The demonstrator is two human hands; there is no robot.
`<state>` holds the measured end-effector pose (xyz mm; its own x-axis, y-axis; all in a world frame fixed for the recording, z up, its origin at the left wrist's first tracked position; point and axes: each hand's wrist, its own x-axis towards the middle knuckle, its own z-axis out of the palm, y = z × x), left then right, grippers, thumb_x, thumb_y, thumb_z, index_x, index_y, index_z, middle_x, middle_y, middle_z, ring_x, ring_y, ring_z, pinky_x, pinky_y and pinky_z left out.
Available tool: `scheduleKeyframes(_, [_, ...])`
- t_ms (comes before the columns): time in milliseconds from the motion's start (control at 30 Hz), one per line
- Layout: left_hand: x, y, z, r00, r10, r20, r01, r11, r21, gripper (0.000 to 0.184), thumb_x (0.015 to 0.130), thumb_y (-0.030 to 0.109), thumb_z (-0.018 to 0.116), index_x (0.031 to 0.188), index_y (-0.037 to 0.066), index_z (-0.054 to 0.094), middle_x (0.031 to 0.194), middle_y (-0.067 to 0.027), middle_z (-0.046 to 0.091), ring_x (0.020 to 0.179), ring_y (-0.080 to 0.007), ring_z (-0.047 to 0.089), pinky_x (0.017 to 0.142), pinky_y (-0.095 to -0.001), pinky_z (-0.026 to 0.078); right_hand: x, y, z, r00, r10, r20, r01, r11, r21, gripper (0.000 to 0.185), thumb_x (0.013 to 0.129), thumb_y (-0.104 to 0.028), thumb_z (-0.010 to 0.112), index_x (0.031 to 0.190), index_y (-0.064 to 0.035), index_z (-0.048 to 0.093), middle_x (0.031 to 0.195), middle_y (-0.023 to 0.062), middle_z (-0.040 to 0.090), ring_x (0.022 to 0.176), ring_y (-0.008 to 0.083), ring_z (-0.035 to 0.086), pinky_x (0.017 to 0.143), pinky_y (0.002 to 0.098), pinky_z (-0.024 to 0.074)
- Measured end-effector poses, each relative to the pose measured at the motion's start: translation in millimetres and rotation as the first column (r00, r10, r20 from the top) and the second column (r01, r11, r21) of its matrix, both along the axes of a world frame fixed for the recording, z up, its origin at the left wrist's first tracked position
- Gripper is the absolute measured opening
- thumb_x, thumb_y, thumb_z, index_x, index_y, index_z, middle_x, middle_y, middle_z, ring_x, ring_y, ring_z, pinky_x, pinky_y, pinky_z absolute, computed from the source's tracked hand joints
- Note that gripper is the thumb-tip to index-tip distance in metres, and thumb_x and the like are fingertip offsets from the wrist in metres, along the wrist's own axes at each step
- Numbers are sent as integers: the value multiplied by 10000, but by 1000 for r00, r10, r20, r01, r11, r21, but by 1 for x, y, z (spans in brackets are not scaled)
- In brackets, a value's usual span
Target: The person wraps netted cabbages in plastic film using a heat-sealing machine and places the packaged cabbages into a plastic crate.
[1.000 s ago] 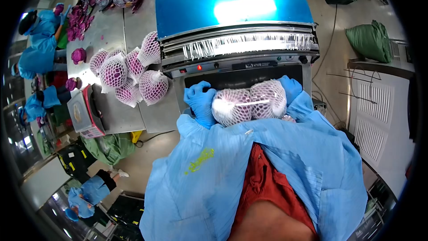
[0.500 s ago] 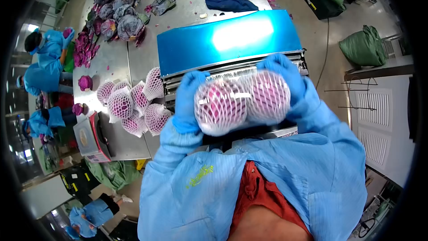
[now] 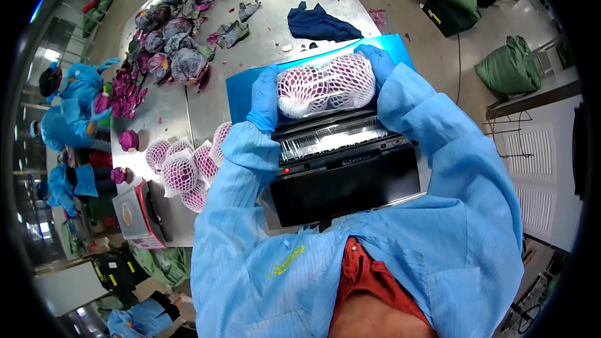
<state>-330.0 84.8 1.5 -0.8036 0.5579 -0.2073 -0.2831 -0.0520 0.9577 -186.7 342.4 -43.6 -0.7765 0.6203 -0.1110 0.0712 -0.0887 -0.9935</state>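
Two red cabbages in white foam nets (image 3: 326, 84), side by side under shiny clear film, are held up over the blue top (image 3: 247, 97) of a wrapping machine. My left hand (image 3: 264, 99), in a blue glove, is closed against the pack's left end. At its right end my gloved right hand (image 3: 377, 62) is closed on it, with some fingers out of sight. Below the pack lie the machine's film roll (image 3: 335, 138) and black front plate (image 3: 350, 191). A small red light glows on the machine's left side.
Several netted cabbages (image 3: 179, 172) lie left of my left arm, near a scale (image 3: 139, 213). Unpeeled cabbages (image 3: 188, 66) and purple leaves are heaped farther back. A dark blue cloth (image 3: 322, 24) lies behind the machine. Co-workers in blue (image 3: 78, 87) stand at the left.
Both hands have moved the wrapped cabbages forward, away from my body, over the machine's blue top. The film roll and black front plate have come into view.
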Motion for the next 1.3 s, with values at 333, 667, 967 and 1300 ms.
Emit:
scheduleKeyframes(333, [19,-21,37,997,-60,51,63,995,-73,451,949,406,530,1207,37,563,1007,-38,631,814,-120,592,723,-249,484,72,-23,81,927,103,362,-81,994,-74,587,896,-518,558,1287,-83,516,1071,128,589,848,215,588,711,337,505])
scheduleKeyframes(667, [92,-172,26,687,-575,-444,-117,516,-849,319,822,279,671,1005,18,671,687,-131,658,598,-176,634,598,-311,491,179,-11,90,637,129,760,-205,979,6,278,873,-264,639,893,11,675,670,60,595,472,134,520,397,290,404])
scheduleKeyframes(967, [73,-121,25,945,-130,300,286,773,-566,149,884,153,582,834,17,616,647,-65,628,437,-96,533,351,-210,361,143,-31,70,675,211,707,-35,966,-256,200,905,-178,572,808,-6,598,584,83,573,431,153,517,378,302,410])
scheduleKeyframes(1300, [86,-167,108,953,-65,297,136,964,-227,225,944,203,492,824,28,569,597,-14,496,388,-87,394,354,-204,301,187,-34,161,893,278,354,-207,952,-226,231,852,-219,543,714,-37,573,433,46,434,321,101,364,312,250,236])
